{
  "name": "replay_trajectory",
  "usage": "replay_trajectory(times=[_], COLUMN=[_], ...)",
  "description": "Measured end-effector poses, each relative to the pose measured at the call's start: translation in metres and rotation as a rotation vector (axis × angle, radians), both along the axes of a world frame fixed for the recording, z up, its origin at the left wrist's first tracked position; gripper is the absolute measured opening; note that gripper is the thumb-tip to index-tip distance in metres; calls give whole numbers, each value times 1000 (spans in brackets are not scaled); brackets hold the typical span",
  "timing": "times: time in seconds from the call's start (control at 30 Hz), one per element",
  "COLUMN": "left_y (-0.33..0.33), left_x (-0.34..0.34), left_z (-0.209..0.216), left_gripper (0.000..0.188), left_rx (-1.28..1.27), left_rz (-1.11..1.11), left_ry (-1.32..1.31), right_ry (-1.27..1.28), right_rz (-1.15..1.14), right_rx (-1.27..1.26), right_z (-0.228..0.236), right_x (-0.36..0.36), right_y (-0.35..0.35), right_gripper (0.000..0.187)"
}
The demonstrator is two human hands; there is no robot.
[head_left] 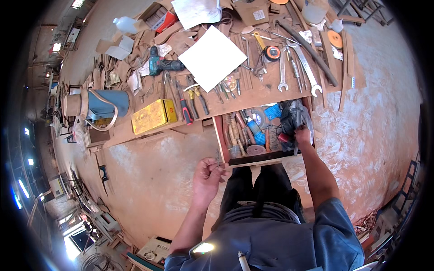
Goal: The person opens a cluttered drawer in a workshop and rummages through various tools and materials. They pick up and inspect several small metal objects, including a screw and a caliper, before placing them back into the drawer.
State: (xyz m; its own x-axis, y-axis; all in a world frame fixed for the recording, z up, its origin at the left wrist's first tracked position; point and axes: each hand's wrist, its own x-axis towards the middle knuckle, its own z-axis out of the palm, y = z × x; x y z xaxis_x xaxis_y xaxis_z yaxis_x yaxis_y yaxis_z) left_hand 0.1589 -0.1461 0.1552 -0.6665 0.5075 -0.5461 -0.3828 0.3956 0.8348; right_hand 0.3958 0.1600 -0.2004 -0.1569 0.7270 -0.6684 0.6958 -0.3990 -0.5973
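My right hand (304,135) reaches into an open drawer (219,141), its fingers closed round a long grey metal tool (298,116) with a wider, jaw-like upper end; its exact kind is unclear. Under the tool lies a black plastic bag (286,121), with a small red object (284,137) beside it. My left hand (209,177) is closed in a pinch just outside the drawer's front left corner. Something thin and dark shows at its fingertips, too small to name. Several wooden handles (235,132), blue netting (272,111) and a round disc (256,150) fill the drawer.
On the cluttered workbench above lie a white square board (212,58), a cordless drill (158,63), a tape measure (272,53), wrenches (282,72), pliers (193,103) and a yellow box (154,116). A blue container (101,105) stands at the left end. The drawer juts toward my legs.
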Motion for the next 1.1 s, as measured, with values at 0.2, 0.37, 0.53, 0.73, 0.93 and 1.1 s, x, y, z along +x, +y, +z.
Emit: replay_trajectory(times=[0.2,0.37,0.53,0.73,0.93,1.1], left_y=[-7,-9,-9,-4,-11,-7], left_x=[-1,-1,-1,3,5,10], left_z=[-3,-6,-5,6,-3,-4], left_gripper=[25,18,14,15,13,11], left_rx=[-52,19,126,155,121,125], left_rz=[-69,-80,-28,31,0,32], left_ry=[95,164,176,195,239,207], right_ry=[-195,-119,1,-43,-87,-39], right_rz=[336,397,365,359,401,384], right_rx=[344,596,455,369,352,335], right_z=[33,100,117,150,161,156], right_x=[-4,-10,7,18,29,39], right_y=[-12,-36,-52,-65,-69,-69], right_gripper=[39,45,40,41,41,40])
